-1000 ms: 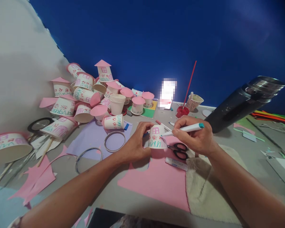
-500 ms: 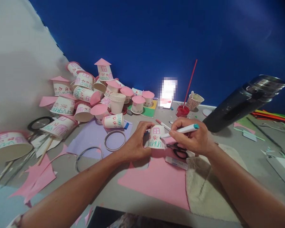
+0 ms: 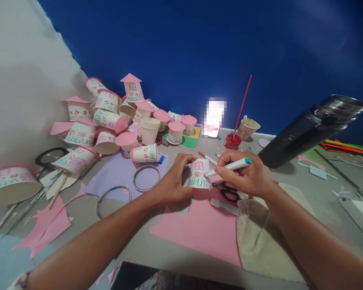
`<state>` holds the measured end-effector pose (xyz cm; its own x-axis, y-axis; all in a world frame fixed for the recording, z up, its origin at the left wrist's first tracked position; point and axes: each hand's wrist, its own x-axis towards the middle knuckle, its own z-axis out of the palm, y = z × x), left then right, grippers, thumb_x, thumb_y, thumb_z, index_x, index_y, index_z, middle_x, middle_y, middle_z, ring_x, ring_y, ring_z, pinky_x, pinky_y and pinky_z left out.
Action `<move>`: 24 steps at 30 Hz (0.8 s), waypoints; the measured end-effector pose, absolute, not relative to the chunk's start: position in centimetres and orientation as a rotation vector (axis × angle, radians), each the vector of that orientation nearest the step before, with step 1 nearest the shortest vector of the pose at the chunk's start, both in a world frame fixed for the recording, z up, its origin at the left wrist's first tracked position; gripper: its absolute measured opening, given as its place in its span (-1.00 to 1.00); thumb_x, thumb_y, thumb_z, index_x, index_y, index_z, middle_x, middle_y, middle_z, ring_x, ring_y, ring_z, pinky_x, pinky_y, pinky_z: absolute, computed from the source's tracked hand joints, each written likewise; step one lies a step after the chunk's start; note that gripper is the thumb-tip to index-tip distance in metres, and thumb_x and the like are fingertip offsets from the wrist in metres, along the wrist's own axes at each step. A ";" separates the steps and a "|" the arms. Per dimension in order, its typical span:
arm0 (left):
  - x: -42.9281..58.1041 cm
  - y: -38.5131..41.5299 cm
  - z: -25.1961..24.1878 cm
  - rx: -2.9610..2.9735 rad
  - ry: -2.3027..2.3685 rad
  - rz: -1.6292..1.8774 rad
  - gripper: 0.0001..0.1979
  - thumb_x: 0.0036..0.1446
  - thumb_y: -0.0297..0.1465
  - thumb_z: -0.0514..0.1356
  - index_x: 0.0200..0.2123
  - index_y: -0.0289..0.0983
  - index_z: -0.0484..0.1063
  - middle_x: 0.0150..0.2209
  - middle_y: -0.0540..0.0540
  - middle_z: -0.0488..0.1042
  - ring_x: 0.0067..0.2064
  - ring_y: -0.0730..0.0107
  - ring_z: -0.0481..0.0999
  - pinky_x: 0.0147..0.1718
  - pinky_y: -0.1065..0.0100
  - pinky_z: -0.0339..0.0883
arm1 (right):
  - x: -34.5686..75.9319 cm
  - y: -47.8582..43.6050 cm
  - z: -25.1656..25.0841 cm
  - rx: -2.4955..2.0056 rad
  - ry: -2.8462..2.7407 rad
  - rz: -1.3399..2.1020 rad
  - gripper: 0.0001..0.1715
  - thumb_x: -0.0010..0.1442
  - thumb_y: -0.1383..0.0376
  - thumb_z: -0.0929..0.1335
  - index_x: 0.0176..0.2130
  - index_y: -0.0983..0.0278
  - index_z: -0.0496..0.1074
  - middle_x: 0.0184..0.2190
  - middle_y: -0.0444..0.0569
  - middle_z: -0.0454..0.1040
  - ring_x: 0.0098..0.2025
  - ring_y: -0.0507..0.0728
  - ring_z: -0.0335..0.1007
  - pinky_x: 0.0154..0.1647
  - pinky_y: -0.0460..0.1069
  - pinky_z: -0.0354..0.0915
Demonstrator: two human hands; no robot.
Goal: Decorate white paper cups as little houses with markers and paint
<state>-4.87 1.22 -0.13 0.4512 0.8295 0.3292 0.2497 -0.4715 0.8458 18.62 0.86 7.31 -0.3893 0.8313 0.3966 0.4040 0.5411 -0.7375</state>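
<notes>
My left hand (image 3: pixel 178 182) is closed around the left side of a white paper cup (image 3: pixel 199 173) held upside down. The cup bears a purple window, red flowers and green grass strokes. In my right hand (image 3: pixel 245 174) is a white marker (image 3: pixel 232 165) with a green end, its tip at the cup's right side. Under the cup lies a pink paper sheet (image 3: pixel 199 233). Scissors (image 3: pixel 228 192) with black handles and a glue stick (image 3: pixel 224 207) rest just below my right hand.
Several decorated cups with pink paper roofs (image 3: pixel 109 121) are piled at the back left. A dark flask (image 3: pixel 299 137) stands at the right, near a cloth (image 3: pixel 266 237). A red paint pot (image 3: pixel 232 141) with a brush and a lit phone (image 3: pixel 213 119) are at the back.
The marker and my right hand have shifted very slightly along the cup's right side. My left hand keeps the cup in almost the same place.
</notes>
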 end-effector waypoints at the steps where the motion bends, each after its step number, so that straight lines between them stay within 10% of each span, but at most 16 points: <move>1: -4.9 1.2 -0.2 1.951 0.903 0.992 -0.37 0.04 -0.38 0.40 0.16 -0.15 0.28 0.18 -0.21 0.34 0.24 0.00 0.41 0.31 -0.08 0.32 | 18.6 0.9 7.3 -0.994 -2.001 0.679 -0.86 0.15 0.31 0.40 -0.45 0.22 0.47 -0.69 -0.22 0.40 -0.67 -0.03 0.23 -0.65 -0.11 0.09; 24: -5.1 1.2 -0.1 2.002 0.907 0.950 -0.32 0.03 -0.35 0.41 0.20 -0.14 0.26 0.19 -0.21 0.33 0.26 -0.03 0.40 0.31 -0.10 0.32 | 18.4 0.9 7.0 -0.958 -1.993 0.630 -0.86 0.18 0.31 0.42 -0.44 0.24 0.48 -0.64 -0.20 0.41 -0.65 -0.04 0.21 -0.62 -0.10 0.09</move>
<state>-5.06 1.15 -0.10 0.4784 0.8186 0.3179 0.2791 -0.4849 0.8288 18.45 0.93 7.04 -0.3764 0.8060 0.4569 0.3968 0.5859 -0.7066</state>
